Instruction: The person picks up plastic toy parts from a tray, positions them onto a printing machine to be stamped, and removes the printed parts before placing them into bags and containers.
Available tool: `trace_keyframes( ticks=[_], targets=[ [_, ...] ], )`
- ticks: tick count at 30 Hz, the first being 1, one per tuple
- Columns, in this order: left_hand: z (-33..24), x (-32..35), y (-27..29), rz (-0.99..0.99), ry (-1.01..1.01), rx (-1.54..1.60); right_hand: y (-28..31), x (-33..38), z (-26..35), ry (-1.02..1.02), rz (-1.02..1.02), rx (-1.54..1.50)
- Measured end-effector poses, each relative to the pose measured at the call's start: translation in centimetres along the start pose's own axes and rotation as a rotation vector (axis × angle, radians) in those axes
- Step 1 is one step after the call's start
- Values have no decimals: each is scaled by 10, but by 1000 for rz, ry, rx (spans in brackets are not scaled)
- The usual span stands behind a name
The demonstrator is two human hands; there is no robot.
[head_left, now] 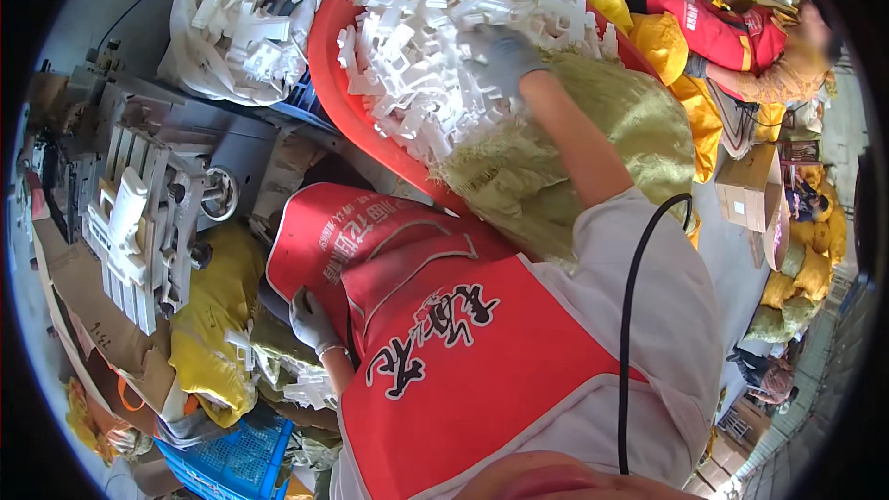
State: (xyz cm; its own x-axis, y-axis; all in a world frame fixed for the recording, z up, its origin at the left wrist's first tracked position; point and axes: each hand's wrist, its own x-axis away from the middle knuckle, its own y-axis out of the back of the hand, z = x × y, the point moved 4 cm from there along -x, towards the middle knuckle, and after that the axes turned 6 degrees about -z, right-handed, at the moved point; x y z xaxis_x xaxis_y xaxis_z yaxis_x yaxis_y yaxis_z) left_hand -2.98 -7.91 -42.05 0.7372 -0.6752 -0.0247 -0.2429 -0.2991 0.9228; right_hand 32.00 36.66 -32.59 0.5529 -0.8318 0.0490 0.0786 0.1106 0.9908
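The right hand [505, 60], in a grey glove, is reaching forward and resting on a heap of white plastic parts [435, 46]; its fingers are lying spread on the pieces, and whether they are closing on any one piece cannot be told. The heap is filling a large red basin [338, 93], and a pale green woven sack [593, 130] is draping over the basin's near rim, just under the right forearm.

The left hand [310, 319], also in a grey glove, is hanging low beside the red apron [444, 352], fingers curled loosely together, gripping nothing that can be made out. Just below it, more white parts are lying on a yellow sack [218, 333], with a blue crate [231, 463] beneath.

To the left, a grey metal machine [148, 213] is standing, carrying white parts. Behind it, a white bag [241, 28] of the same parts is sitting beside the basin. At upper right, another person [741, 37] is working.
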Motion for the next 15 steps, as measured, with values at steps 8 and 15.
trace_keyframes(
  ticks=[8, 15],
  targets=[
    [4, -5, -5, 20, -19, 16, 30, 120, -32, -154, 129, 19],
    [8, -1, -4, 22, -31, -1, 72, 157, 2, -35, 161, -414]
  ],
)
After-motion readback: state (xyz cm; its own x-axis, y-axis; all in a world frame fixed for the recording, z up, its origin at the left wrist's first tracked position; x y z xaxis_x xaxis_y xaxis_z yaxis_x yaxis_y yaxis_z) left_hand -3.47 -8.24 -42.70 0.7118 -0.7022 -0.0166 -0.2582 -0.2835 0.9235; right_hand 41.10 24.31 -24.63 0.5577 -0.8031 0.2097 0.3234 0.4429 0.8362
